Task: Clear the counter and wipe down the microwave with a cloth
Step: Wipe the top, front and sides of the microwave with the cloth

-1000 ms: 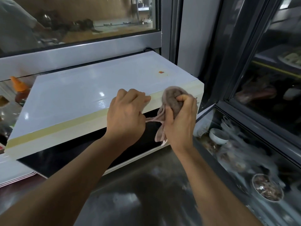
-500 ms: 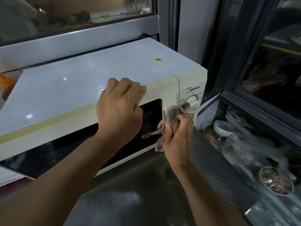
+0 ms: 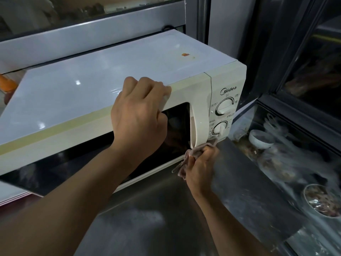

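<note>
A white Midea microwave [image 3: 96,89] with a dark door window and two dials stands on a steel counter [image 3: 147,218]. My left hand [image 3: 140,117] rests on the microwave's top front edge, with its curled fingers hooked over the top of the door. My right hand [image 3: 201,167] grips a bunched pinkish-grey cloth [image 3: 195,152] and presses it against the bottom of the door handle, just under the lower dial. Loose ends of the cloth hang down to the left of that hand.
A glass display case [image 3: 295,163] at the right holds a white cup [image 3: 260,138], a bowl of food [image 3: 323,200] and wrapped items. An orange object [image 3: 7,85] shows behind the microwave's left end. A window frame [image 3: 92,34] runs behind the microwave.
My right hand has slid the cloth down the microwave's front, from the top right corner past the dials to the bottom of the door handle. My left hand has kept its hold on the top edge.
</note>
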